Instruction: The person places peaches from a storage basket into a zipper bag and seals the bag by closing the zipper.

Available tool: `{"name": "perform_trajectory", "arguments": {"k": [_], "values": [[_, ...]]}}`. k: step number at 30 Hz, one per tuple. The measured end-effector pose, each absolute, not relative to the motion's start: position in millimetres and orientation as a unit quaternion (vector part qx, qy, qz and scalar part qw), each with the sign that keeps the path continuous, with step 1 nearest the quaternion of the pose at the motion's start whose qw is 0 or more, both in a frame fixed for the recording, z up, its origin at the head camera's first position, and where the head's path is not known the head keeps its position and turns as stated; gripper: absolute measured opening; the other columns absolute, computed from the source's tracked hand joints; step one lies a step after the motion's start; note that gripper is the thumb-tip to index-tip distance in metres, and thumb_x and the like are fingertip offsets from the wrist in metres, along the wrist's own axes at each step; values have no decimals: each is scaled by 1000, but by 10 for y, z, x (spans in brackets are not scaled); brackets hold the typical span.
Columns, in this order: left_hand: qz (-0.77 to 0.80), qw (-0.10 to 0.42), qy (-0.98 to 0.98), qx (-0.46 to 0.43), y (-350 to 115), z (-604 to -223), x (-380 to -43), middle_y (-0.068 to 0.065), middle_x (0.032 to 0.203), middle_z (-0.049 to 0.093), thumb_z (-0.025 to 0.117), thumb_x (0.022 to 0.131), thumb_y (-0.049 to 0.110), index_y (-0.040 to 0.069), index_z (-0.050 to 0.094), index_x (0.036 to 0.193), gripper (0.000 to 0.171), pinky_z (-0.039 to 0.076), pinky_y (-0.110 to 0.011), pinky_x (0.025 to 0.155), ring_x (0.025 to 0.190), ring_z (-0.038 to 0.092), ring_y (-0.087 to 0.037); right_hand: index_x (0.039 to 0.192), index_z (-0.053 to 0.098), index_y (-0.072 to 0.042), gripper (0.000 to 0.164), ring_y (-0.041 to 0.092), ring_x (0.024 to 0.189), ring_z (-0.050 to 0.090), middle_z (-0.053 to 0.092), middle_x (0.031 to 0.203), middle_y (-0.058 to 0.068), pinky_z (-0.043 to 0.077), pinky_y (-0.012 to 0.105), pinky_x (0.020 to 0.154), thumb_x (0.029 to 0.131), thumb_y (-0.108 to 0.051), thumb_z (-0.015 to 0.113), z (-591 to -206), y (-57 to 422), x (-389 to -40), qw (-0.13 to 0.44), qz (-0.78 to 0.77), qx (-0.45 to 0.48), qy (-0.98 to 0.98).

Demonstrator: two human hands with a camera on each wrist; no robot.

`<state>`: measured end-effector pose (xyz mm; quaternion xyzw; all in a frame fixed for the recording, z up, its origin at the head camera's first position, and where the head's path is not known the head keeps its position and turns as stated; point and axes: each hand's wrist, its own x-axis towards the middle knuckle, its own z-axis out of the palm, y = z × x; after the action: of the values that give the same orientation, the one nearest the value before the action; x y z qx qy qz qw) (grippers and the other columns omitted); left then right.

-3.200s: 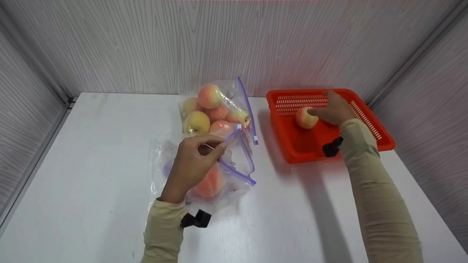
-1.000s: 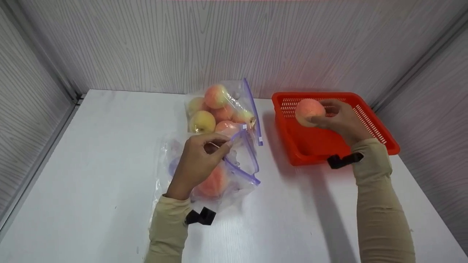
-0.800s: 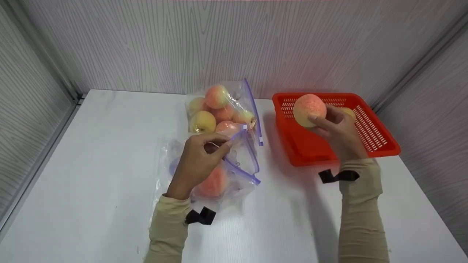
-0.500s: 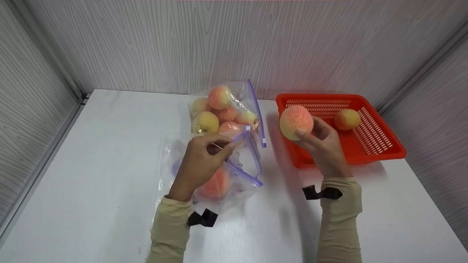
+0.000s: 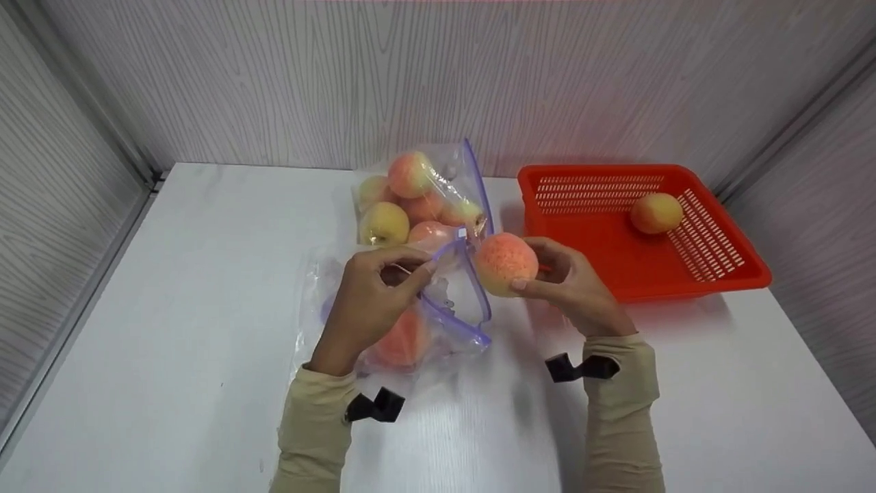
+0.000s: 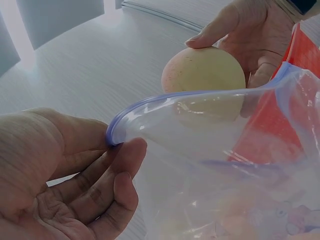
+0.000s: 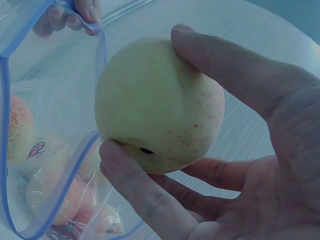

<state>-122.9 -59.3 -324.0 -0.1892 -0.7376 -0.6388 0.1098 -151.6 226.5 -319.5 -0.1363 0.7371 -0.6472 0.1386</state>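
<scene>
My right hand [image 5: 575, 287] grips a pink-and-yellow apple [image 5: 505, 263] between thumb and fingers, right at the mouth of a clear zip bag [image 5: 455, 349]. In the right wrist view the pale underside of that apple [image 7: 155, 105] shows a small dark hollow. My left hand [image 5: 373, 298] pinches the purple zip edge, and the bag's mouth gapes toward the apple. Inside this bag lies a reddish fruit [image 5: 400, 339], partly hidden by the left hand. From the left wrist view, thumb and forefinger hold the purple rim [image 6: 150, 100].
Behind stands a second clear zip bag [image 5: 455, 161] filled with several apples. A red plastic basket [image 5: 588, 274] at the right holds one yellow-orange apple [image 5: 657, 213]. Grey wood-grain panels [image 5: 274, 82] enclose the white table [image 5: 171, 308] at the back and sides.
My right hand has taken the apple out of the red basket and carried it left to the bag's mouth. The left hand keeps its pinch on the bag, nearly still.
</scene>
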Motion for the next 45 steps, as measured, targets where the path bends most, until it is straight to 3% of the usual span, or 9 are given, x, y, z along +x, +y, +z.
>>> {"name": "perform_trajectory", "arguments": {"k": [8,17,22,26,29,33,37,45], "values": [[-636,123,-735,-200,-624,-3239,-1226,-6,87,74,72,94,5,3,78,98,8,59,-27,68,71,66,-15,142,53,-2,61,36,114,63,58,137,16,56,46,96,87,-9,79,-3242,2188,-1537,161,-642,-163,731],[-637,133,-732,-204,-615,-3232,-1235,-8,87,74,72,94,5,0,78,99,10,59,-28,69,73,67,-16,140,53,1,45,41,113,64,58,131,28,56,49,95,100,-14,65,-3283,2167,-1545,178,-661,-207,699],[-632,125,-737,-204,-579,-3234,-1237,-5,84,73,73,93,6,-1,77,97,9,60,-28,69,72,68,-16,134,58,3,36,35,100,68,59,124,32,60,43,87,100,-8,64,-3264,2162,-1531,117,-690,-178,692],[-630,121,-740,-202,-565,-3247,-1237,-6,83,73,73,93,6,-3,76,96,10,60,-28,69,72,68,-17,123,66,3,27,28,81,65,67,107,22,62,33,72,98,-6,67,-3265,2139,-1543,32,-639,-146,755],[-629,125,-741,-200,-573,-3244,-1231,-6,84,74,74,92,6,-2,76,97,9,60,-28,70,74,68,-17,115,71,3,21,28,71,63,70,96,16,60,29,63,96,-6,69,-3285,2115,-1552,11,-521,-133,843],[-627,123,-744,-196,-579,-3248,-1227,-5,85,74,73,93,6,-1,77,97,10,60,-28,70,74,69,-16,111,73,5,20,29,65,66,73,93,18,58,29,57,95,-5,70,-3391,2077,-1565,85,-375,-148,911],[-630,119,-743,-193,-582,-3263,-1234,-5,84,74,72,94,6,-1,77,97,9,60,-29,70,73,68,-15,107,75,5,17,23,62,65,73,91,19,59,31,59,95,-6,70,-3536,2037,-1607,165,-328,-167,915],[-636,119,-740,-183,-640,-3225,-1230,-6,87,75,73,93,7,-1,77,99,11,60,-29,73,77,70,-19,99,73,3,13,23,67,65,73,85,12,59,33,60,98,-8,65,-3628,2065,-1671,214,-384,-188,879]]}}
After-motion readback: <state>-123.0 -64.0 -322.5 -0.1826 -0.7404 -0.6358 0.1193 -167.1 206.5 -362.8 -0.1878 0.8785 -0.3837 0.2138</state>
